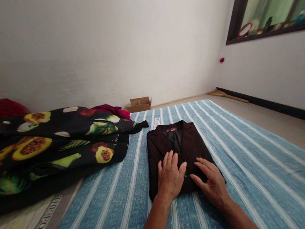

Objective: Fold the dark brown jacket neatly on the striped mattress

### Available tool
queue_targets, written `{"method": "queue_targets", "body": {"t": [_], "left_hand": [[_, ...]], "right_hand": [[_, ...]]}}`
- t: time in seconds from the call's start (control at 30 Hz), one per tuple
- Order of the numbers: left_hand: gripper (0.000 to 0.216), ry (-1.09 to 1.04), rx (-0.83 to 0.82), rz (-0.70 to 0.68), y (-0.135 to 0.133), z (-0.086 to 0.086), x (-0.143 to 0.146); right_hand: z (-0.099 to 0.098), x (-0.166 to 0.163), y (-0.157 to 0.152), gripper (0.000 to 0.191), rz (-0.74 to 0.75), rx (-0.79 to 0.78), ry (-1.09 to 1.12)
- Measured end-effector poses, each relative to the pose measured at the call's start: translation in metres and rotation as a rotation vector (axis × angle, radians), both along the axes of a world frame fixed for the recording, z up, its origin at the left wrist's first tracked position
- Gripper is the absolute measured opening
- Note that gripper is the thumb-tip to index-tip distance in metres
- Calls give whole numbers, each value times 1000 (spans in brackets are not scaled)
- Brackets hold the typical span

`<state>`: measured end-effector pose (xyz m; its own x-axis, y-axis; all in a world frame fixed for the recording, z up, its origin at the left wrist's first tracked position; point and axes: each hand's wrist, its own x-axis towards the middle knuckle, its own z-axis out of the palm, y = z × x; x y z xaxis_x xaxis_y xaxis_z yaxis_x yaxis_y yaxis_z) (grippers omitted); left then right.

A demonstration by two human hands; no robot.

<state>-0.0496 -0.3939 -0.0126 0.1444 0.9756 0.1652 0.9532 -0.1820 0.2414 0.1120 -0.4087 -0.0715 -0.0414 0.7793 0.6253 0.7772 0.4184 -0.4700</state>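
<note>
A dark brown blazer (pixel 157 146), folded into a neat rectangle with its collar away from me, lies on the blue striped bed sheet (pixel 240 178). My left hand (pixel 170 177) rests flat on its front, fingers stretched toward the lapel. On the lower right part of the blazer lies my right hand (pixel 212 182), its fingers and thumb apart. A button (pixel 186 174) shows between the two hands. Neither hand grips anything.
Black clothing (pixel 71 139) with a fruit print is heaped on the left, over a printed cloth (pixel 41 224). Behind stands an open cardboard box (pixel 140 104) by the wall. A broom (pixel 228 94) lies on the floor at right, below a window (pixel 274 7).
</note>
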Motion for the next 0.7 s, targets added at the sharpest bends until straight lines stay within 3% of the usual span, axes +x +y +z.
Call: {"method": "queue_targets", "body": {"t": [0.7], "left_hand": [[52, 2, 0, 6, 1, -1, 0]], "right_hand": [[0, 0, 0, 40, 1, -3, 2]]}}
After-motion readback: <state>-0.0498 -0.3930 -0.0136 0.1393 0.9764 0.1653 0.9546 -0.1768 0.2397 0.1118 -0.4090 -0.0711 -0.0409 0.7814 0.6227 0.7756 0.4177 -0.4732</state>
